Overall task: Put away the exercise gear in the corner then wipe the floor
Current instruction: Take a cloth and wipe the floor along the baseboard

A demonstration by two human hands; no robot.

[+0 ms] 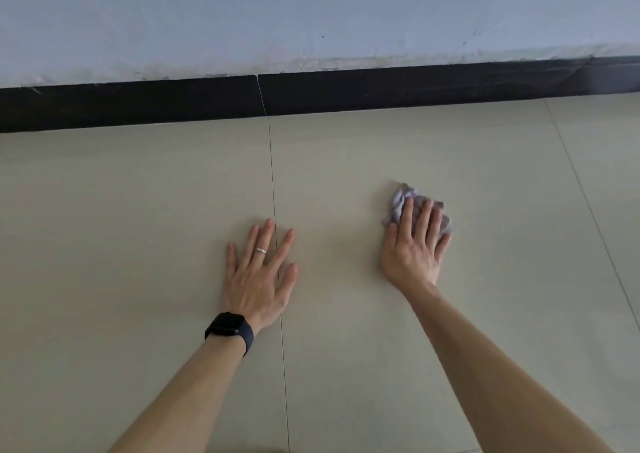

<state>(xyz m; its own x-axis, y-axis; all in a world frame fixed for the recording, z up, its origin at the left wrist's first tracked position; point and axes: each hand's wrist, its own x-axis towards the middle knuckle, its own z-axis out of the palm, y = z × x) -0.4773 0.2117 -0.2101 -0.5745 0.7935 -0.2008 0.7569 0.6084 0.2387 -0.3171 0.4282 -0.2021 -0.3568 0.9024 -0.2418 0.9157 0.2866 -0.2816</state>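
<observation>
item 1. floor [138, 210]: pale beige tiles. a thin grout line [272, 175] runs from 12 o'clock to 6 o'clock, and a second line slants at the 3 o'clock side.

item 2. cloth [398, 200]: small, crumpled, lilac-grey rag. it lies on the floor at about 2 o'clock from the left grip, and its crumpled edge shows past the fingertips toward 11 o'clock.

item 3. right grip [414, 249]: bare hand, palm down. the fingers are nearly straight and laid over the cloth, pressing it to the tile rather than clenching it.

item 4. left grip [259, 279]: bare hand, open, with the fingers spread. it lies flat on the floor across the grout line and holds nothing, apart from the cloth. there is a ring [260, 251] on one finger and a black watch [229, 330] on the wrist.

item 5. skirting [138, 106]: black band at 12 o'clock, where the floor meets the wall.

item 6. wall [311, 20]: pale blue-white, scuffed along its lower edge.
</observation>
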